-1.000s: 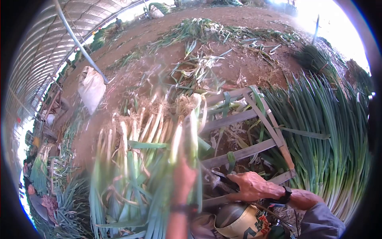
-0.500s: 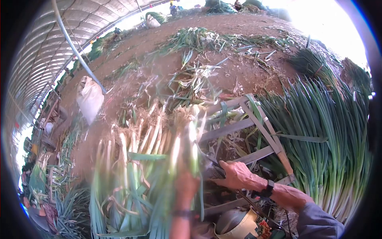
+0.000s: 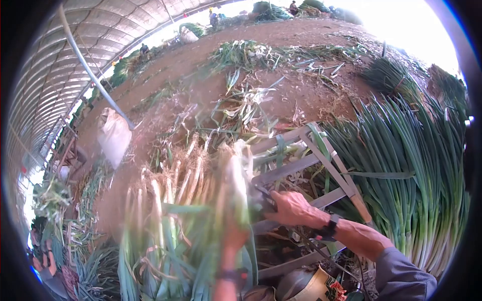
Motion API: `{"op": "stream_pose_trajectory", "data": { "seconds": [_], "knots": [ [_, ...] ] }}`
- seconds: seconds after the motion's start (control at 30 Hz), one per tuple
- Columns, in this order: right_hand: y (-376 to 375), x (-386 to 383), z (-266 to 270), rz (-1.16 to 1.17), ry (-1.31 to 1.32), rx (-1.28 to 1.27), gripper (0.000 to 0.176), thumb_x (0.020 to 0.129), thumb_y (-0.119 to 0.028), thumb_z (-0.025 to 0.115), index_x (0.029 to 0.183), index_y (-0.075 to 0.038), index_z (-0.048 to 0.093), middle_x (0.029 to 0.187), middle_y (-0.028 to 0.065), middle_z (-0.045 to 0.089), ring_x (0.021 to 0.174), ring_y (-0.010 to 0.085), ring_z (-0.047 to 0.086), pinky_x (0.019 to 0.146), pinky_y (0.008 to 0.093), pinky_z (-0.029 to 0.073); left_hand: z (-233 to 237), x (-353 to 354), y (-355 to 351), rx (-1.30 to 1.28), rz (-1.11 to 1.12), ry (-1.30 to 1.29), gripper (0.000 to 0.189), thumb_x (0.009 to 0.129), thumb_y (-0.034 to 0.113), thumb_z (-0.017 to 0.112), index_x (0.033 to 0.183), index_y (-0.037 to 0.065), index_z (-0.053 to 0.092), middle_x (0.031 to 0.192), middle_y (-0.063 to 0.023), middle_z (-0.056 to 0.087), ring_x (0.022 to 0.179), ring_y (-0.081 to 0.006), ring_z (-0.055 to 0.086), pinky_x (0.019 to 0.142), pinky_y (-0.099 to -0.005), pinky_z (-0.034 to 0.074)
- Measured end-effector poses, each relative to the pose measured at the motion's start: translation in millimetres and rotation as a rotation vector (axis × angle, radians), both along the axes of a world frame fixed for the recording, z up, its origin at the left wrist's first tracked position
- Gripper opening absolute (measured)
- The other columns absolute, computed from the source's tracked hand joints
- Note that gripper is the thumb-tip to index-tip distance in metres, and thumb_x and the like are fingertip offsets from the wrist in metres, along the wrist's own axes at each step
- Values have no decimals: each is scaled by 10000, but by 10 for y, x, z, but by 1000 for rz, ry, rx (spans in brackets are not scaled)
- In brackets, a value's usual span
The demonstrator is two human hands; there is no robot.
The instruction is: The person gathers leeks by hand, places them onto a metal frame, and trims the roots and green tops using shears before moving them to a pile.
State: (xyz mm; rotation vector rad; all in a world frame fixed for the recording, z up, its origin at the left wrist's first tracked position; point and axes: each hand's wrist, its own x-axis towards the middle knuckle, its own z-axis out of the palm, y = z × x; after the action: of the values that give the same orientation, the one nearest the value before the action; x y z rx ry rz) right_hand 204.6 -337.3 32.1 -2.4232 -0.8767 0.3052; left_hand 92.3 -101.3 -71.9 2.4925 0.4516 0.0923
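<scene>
under an arched plastic tunnel roof (image 3: 75, 45), on bare brown earth (image 3: 175, 65) strewn with cut green leaves.

nearest, below both sets of fingers: a rounded grey and yellow container (image 3: 306, 286), partly cut off by the frame edge.

left hand (image 3: 233, 236): blurred, fingers closed round a green onion stalk (image 3: 235, 175), upright, pale root end above the fingertips. left of those fingers: a loose bunch of green onions (image 3: 165, 210), white shanks up, green blades down.

right hand (image 3: 291, 208): black watch (image 3: 329, 228) on the wrist, fingers curled tight on a dark tool (image 3: 262, 193), its tip just beside the held stalk; touching or not, cannot tell through the blur.

under and beyond the right fingers: a slatted wooden frame (image 3: 326, 155) draped with leaf scraps. right of them: a thick bank of green onions (image 3: 416, 180), side by side.

farther off, left of the left fingers: a white sack (image 3: 114, 135) against a slanting metal pole (image 3: 90, 75).

farthest: heaps of greens (image 3: 266, 9) and small figures at the bright tunnel end.
</scene>
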Motion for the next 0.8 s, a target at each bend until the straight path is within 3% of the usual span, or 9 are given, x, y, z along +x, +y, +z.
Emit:
{"op": "stream_pose_trajectory", "data": {
  "seconds": [0.17,0.3,0.33,0.4,0.43,0.53,0.57,0.67,0.8],
  "knots": [
    [-698,-698,366,196,45,125,695,810,-482,801,1202,57,605,836,244,672,702,431,675,620,498,538,737,97,-68,-181,34,233,823,825,435,787,1388,-81,481,1136,-328,685,1026,-463,687,899,-487,557],
    [-971,-946,418,223,26,64,800,807,-474,803,1334,77,562,859,249,674,714,421,686,639,492,553,587,-64,-215,74,-179,52,905,883,467,742,1509,-32,321,1149,-356,666,1043,-514,664,891,-494,560],
    [-961,-941,403,209,12,64,795,805,-470,803,1329,78,563,861,247,675,716,420,687,639,492,554,537,-125,-256,69,-204,195,883,901,418,728,1536,-8,286,1209,-351,646,1091,-508,648,923,-489,553],
    [-892,-900,345,191,-12,68,787,801,-463,803,1318,81,566,864,245,675,722,419,688,641,490,557,335,-256,-364,55,-246,164,807,901,398,731,1506,34,340,1242,-320,643,1173,-490,613,953,-501,533],
    [-827,-884,355,170,9,9,784,797,-452,803,1319,85,569,885,253,679,736,418,691,652,480,556,230,-323,-404,195,-256,274,613,888,320,743,1386,59,499,1163,-251,676,1119,-453,638,933,-507,521],
    [-755,-825,346,217,113,81,735,801,-450,783,1321,15,549,894,237,682,802,430,679,698,503,543,301,-714,-187,164,-226,-238,406,863,223,737,1212,51,620,1046,-191,670,1002,-399,650,900,-520,501],
    [-732,-819,342,239,147,105,773,804,-479,778,1324,50,559,887,239,685,789,420,681,698,486,541,515,-800,-162,262,-91,-243,308,825,155,736,1104,44,666,1035,-155,637,972,-356,617,906,-491,479],
    [-640,-831,391,320,249,135,751,803,-461,795,1289,75,594,888,270,682,802,430,690,688,481,537,628,-1020,87,482,269,-49,399,822,192,763,1171,35,647,1116,-158,616,1092,-381,572,966,-481,451],
    [-429,-833,486,432,296,66,672,806,-460,788,1199,58,618,888,269,684,800,440,684,688,491,535,565,-1078,215,362,241,21,471,839,289,761,1205,21,635,1140,-173,620,1117,-384,572,985,-490,451]
  ]
}}
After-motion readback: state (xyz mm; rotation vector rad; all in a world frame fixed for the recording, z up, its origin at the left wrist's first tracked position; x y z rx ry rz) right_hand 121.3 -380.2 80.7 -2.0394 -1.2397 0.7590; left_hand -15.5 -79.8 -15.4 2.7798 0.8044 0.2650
